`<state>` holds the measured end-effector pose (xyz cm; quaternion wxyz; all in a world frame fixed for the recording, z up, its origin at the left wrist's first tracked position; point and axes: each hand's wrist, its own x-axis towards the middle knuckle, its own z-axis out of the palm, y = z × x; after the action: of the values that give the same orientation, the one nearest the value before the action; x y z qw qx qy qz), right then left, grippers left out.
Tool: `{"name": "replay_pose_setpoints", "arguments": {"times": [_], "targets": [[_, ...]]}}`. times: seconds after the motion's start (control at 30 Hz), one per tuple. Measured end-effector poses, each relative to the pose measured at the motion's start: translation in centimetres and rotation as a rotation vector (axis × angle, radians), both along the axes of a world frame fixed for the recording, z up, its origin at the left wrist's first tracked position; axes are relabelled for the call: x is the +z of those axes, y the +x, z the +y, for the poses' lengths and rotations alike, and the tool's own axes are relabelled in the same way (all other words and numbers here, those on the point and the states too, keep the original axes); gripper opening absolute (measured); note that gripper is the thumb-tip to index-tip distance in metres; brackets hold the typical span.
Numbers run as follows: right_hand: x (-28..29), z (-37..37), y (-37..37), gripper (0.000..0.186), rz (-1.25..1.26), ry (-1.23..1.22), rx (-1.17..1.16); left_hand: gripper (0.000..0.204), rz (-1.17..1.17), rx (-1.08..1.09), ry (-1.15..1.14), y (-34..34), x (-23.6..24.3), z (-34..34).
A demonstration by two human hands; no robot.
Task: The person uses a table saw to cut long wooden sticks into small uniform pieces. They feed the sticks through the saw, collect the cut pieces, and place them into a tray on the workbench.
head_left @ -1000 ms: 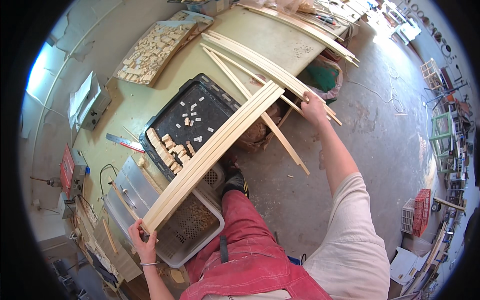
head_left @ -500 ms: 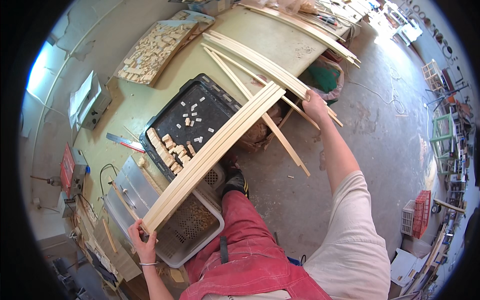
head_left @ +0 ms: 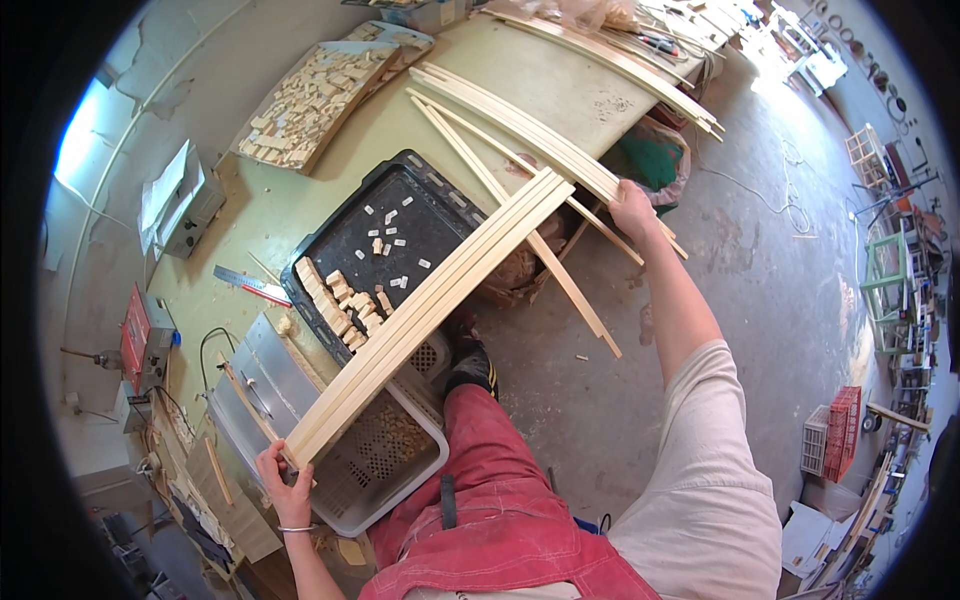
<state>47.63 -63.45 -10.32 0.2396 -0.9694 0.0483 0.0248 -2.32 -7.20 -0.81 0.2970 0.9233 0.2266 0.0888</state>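
Several pale wooden strips lie side by side, slanting from lower left to upper right over the tray's near edge. My left hand is closed on their lower left end, thumb and fingers at the corner. Off to the right, my right hand is closed around the ends of a second bundle of wooden strips, which reaches back across the table. Two loose strips cross beneath. Below the first strips sits a black tray with small wooden blocks and little white pieces.
Beyond the tray stands a board heaped with wooden blocks. A metal machine plate lies at the left, near a ruler. A grey plastic basket is by my legs. More strips hang over the table's far right edge.
Both hands keep their hold in almost the same places. The view has shifted very slightly; nothing else has visibly moved.
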Motion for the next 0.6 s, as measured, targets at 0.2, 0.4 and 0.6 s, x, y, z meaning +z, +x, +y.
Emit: {"name": "replay_pose_setpoints", "arguments": {"times": [0.2, 0.4, 0.6], "targets": [[0.9, 1.2, -1.0, 0.036, -0.082, -0.013, -0.044, 0.059, -0.003, 0.018, -0.011, 0.0, 0.2, -0.2], [1.2, 4.5, -5.8, 0.013, -0.510, -0.015, 0.260, 0.060, 0.000, 0.028, 0.004, 0.2, 0.4, -0.4], [0.6, 7.6, -12.6, 0.026, -0.225, 0.087, 0.269, 0.060, -0.013, 0.053, -0.008, 0.2, 0.3, -0.6]]}}
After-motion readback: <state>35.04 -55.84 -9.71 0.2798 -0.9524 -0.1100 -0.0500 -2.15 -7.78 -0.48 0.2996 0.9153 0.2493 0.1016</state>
